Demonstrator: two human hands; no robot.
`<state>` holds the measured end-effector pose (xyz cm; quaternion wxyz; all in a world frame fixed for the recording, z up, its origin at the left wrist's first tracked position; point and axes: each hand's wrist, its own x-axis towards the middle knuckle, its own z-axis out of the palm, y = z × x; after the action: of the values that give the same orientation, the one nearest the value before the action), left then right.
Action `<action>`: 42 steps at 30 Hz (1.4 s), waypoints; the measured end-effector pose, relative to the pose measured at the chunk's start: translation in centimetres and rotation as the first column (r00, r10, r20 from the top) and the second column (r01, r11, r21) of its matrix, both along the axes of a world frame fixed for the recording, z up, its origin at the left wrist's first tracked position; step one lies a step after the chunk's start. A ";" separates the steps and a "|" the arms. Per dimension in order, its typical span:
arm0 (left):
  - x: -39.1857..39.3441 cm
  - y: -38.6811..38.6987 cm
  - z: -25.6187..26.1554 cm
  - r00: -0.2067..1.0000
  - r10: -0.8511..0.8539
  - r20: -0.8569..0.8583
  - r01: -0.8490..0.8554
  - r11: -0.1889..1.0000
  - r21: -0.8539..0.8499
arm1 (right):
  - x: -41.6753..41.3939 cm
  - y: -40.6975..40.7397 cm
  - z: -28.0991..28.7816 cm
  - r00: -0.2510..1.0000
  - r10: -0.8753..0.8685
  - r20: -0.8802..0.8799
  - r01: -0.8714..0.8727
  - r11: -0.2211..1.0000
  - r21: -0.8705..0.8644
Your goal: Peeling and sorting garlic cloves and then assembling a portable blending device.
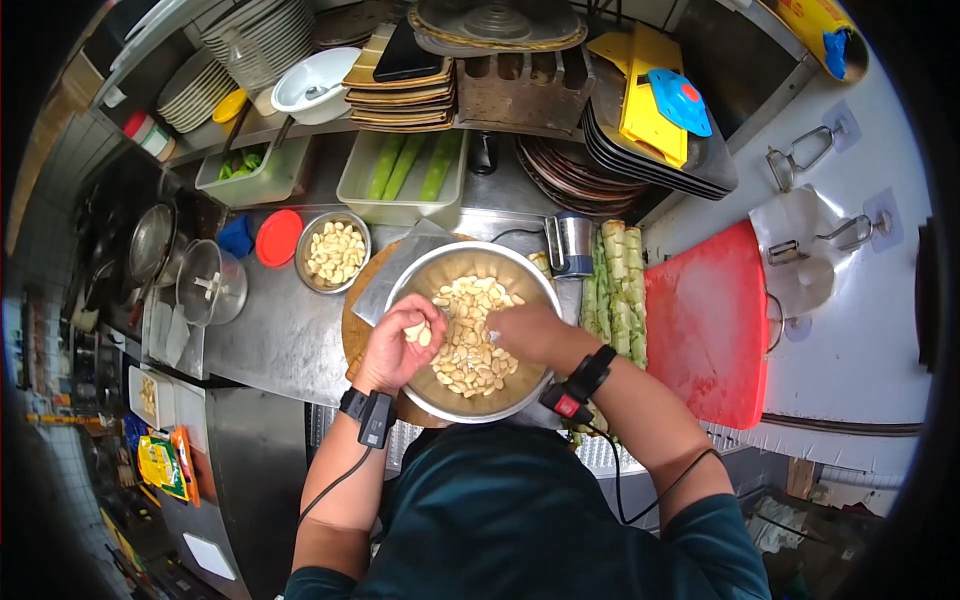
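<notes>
A large stainless steel bowl (529,379) stands in front of me with many peeled garlic cloves (472,360) spread over its bottom. Over its left rim, my left hand (390,341) is turned palm up, fingers curled around a few garlic cloves (420,333). My right hand (525,330) reaches in from the right side, knuckles up and fingers bent down towards the cloves. A small pale bit shows at its fingertips, but what those fingers hold is hidden. Left of the large bowl, a smaller metal bowl (365,257) contains more peeled cloves.
Under the large bowl lie a grey sheet (382,289) and a round wooden board (352,315). Peeled green stalks (624,292) and a metal-and-blue device (574,240) sit to the right, beside a red cutting board (705,322). A plastic tub (356,191) and loaded shelf (330,120) stand behind.
</notes>
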<state>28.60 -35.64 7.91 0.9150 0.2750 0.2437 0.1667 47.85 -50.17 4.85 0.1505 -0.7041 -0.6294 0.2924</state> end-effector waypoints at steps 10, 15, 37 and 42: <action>0.7 -0.3 -2.6 0.890 0.110 -0.442 0.422 0.164 0.892 | -0.3 -0.3 1.4 0.986 0.100 0.133 -0.085 0.990 -0.111; 2.3 -3.5 -3.9 0.658 0.184 -0.730 0.725 -0.416 0.548 | 3.2 0.4 3.0 0.896 -0.137 -0.423 0.131 0.990 -0.045; 6.7 2.1 -5.8 0.834 0.412 -0.367 0.528 -0.402 0.748 | -0.7 4.6 -3.2 0.839 -0.200 0.506 0.170 0.980 0.107; 7.8 0.8 -7.3 0.679 0.368 -0.635 0.731 -0.415 0.541 | -0.5 3.1 -3.1 0.860 -0.264 0.437 0.262 0.963 0.067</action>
<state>36.42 -34.82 0.58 0.1160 0.9690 0.2173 -0.0209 47.32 -47.05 1.71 0.0439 -0.8309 -0.5456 0.0999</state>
